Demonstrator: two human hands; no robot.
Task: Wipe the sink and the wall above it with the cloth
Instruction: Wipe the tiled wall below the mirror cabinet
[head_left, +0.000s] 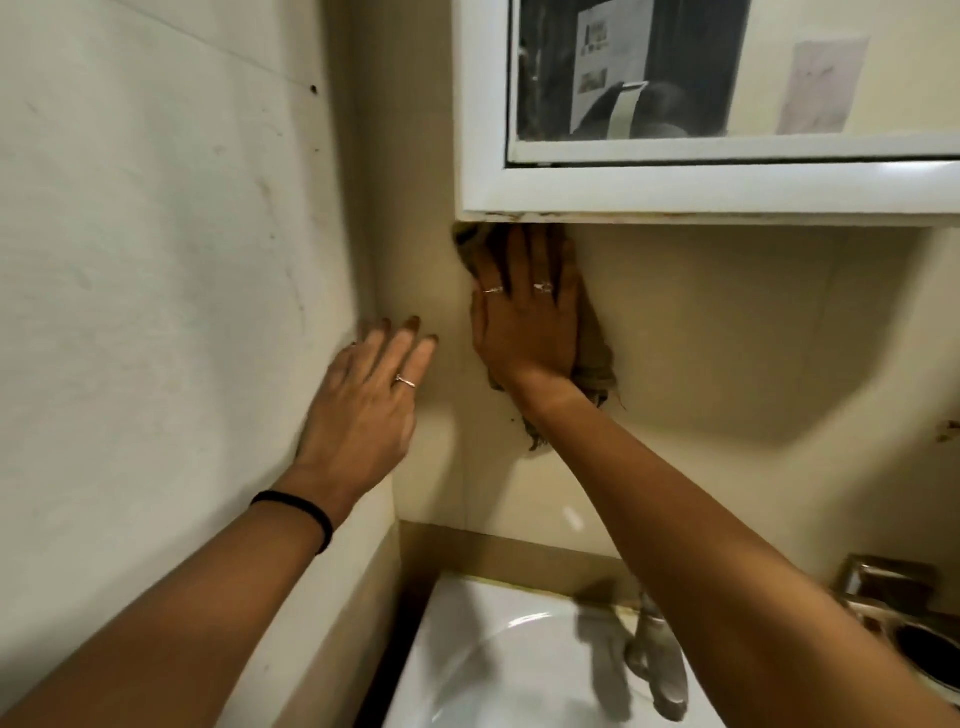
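Just under the white cabinet (701, 195), on the cream tiled wall (701, 332) above the sink (498, 670), the right hand (524, 327) presses a brown cloth (592, 358) flat against the tiles. Its fingers lie straight and spread, pointing up toward the cabinet's lower edge, so the hand is flat on the fabric and not curled round it. The cloth runs lengthwise up and down the wall, from a bunched top corner tucked beneath the cabinet to a frayed, ragged end hanging below the wrist. It looks coarse and woven, crumpled at the edges.

The left hand (369, 395) is open, fingers straight and slightly fanned, reaching toward the corner where the side wall (156, 260) meets the tiles; whether the fingertips touch the surface I cannot tell. A black band (301, 512) circles that wrist.

The sink is white, glossy and rounded, with a dull metal tap (654, 660) at its back edge. The cabinet holds a mirrored door (675, 78).
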